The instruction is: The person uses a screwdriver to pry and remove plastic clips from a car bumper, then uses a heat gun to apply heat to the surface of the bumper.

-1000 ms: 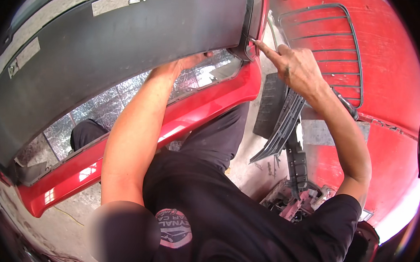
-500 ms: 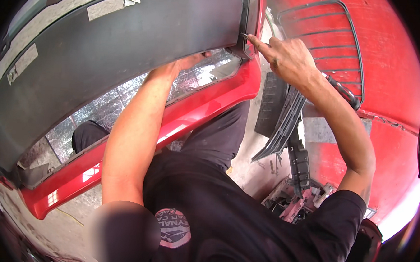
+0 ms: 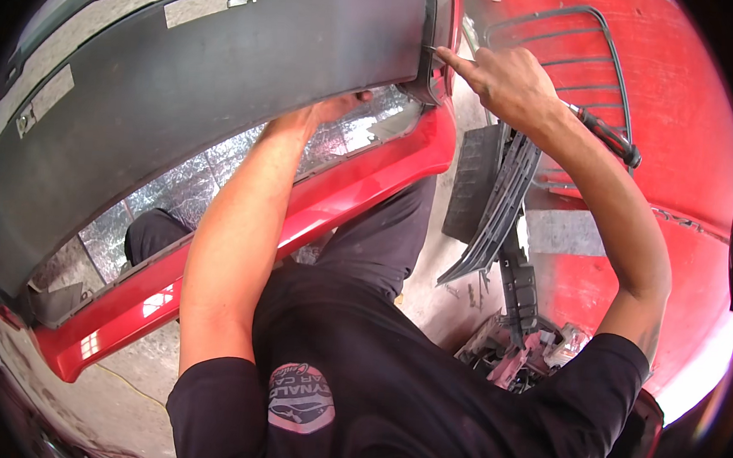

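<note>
A red bumper cover [image 3: 304, 230] lies across my front, with a wide dark grey panel [image 3: 250, 74] along its far side. My left hand [image 3: 333, 108] reaches under the panel's near edge; most of its fingers are hidden there. At the panel's right end, my right hand [image 3: 511, 86] has its index finger stretched toward the black end piece [image 3: 430, 42]. A thin dark tip shows at that fingertip. The black handle of a screwdriver [image 3: 608, 134] sticks out behind my right wrist; its shaft is hidden beneath the hand, which is closed round it.
A red car body panel [image 3: 680, 104] stands at the right, with a black slatted frame [image 3: 612, 51] against it. Black grille pieces [image 3: 500, 207] lie between it and the bumper cover. Several loose parts [image 3: 525, 358] are piled lower right. Shiny silver sheeting [image 3: 191, 182] shows through the bumper opening.
My right hand has moved slightly away from me along the panel's end, and the screwdriver handle has shifted with it. My left hand stays under the panel edge.
</note>
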A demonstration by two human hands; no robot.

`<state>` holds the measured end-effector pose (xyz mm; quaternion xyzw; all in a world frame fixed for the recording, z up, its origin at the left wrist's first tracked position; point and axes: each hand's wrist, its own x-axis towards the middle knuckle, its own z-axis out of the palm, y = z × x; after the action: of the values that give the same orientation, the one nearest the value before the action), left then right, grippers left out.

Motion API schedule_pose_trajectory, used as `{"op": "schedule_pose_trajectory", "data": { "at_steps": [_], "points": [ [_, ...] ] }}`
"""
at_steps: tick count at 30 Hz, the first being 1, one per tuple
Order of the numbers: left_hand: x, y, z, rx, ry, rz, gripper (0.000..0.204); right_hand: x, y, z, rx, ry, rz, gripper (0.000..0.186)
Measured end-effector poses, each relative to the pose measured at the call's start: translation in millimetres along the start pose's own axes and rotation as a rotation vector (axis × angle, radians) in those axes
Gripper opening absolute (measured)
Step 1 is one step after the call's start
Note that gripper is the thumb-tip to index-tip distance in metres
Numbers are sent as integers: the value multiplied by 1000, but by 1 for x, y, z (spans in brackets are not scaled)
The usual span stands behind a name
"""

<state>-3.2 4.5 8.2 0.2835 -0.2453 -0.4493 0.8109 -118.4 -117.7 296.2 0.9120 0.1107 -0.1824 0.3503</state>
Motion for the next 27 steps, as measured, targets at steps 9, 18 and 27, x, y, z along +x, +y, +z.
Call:
{"op": "schedule_pose_trajectory", "data": {
  "at_steps": [9, 18, 27],
  "points": [
    [-2, 16, 12, 537, 52, 35, 17, 3, 8, 3, -35, 92, 52, 52],
    [-6, 36, 29, 883, 62, -13, 12, -33, 11, -9, 105, 130, 105, 55],
    [4, 2, -6, 339, 49, -13, 17, -33, -25, 6, 131, 19, 18, 53]
  ]
}}
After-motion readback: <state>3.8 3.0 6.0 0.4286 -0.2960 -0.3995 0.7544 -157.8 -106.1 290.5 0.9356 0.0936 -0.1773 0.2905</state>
